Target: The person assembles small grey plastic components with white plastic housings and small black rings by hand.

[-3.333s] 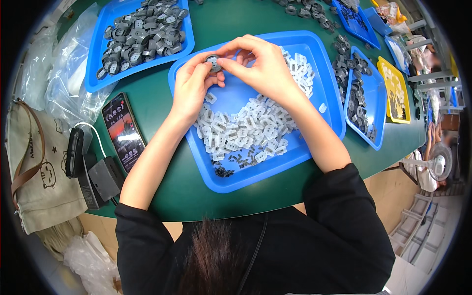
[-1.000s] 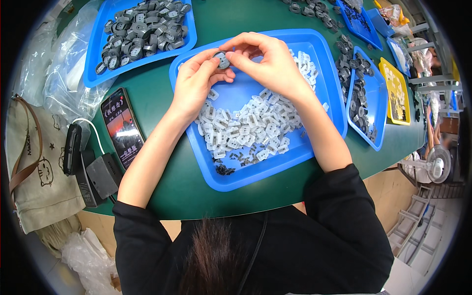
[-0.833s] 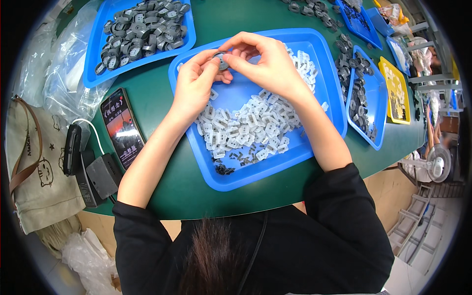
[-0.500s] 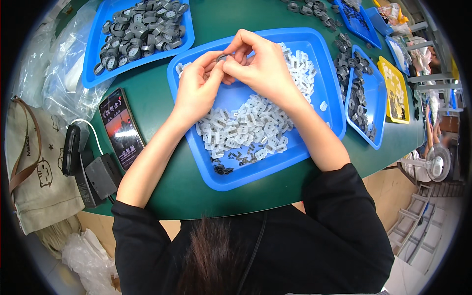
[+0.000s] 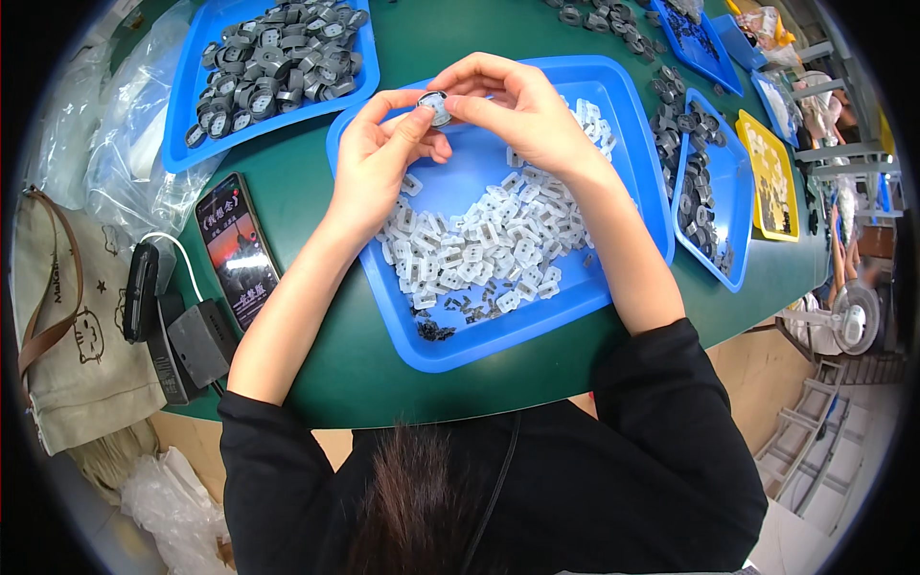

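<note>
Between the fingertips of both hands is a round dark grey plastic ring with a pale insert [image 5: 436, 108], its face tilted up toward me. My left hand [image 5: 388, 144] pinches its left side. My right hand [image 5: 517, 110] grips the right side with thumb and fingers. Both hands hover over the far part of a large blue tray [image 5: 450, 356]. In that tray lies a pile of small translucent white plastic pieces [image 5: 479, 240]. Tiny black parts [image 5: 436, 331] are gathered in its near left corner.
Upper left, a blue tray [image 5: 177, 153] holds many grey assembled rings [image 5: 278, 67]. Left of me lie a phone [image 5: 238, 249], a grey box-shaped device [image 5: 201, 340] and a canvas bag [image 5: 81, 335]. Rightward are a smaller blue tray [image 5: 733, 206], loose dark rings [image 5: 671, 115] and a yellow tray [image 5: 767, 172].
The ring has been turned, so its pale face now shows between the fingers. Both hands have shifted slightly, and the right hand's fingers have opened out a little around it.
</note>
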A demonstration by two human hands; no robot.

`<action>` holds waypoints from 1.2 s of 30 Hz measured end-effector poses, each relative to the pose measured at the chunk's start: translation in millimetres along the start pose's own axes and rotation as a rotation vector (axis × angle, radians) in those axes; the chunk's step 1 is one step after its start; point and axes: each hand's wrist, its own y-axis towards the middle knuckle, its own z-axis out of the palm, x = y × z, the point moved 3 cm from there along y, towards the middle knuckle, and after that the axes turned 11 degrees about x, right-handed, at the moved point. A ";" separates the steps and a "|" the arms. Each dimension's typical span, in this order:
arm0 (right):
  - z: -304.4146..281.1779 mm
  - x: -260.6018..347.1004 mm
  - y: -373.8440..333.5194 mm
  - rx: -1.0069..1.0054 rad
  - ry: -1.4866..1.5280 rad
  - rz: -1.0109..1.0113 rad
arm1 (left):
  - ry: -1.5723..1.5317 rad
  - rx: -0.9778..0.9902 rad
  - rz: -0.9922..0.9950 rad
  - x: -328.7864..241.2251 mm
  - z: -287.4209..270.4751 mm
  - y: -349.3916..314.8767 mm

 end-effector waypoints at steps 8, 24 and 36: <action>13.6 17.3 -4.6 -0.009 0.245 0.031 | -0.341 0.171 0.052 -2.6 -1.4 -1.0; 0.3 11.2 -0.2 -0.038 0.098 -0.060 | 0.039 -0.104 0.091 -9.3 0.2 -1.0; 5.8 2.2 -6.2 -0.002 0.195 0.275 | 0.467 -0.135 0.193 -9.7 6.0 -4.0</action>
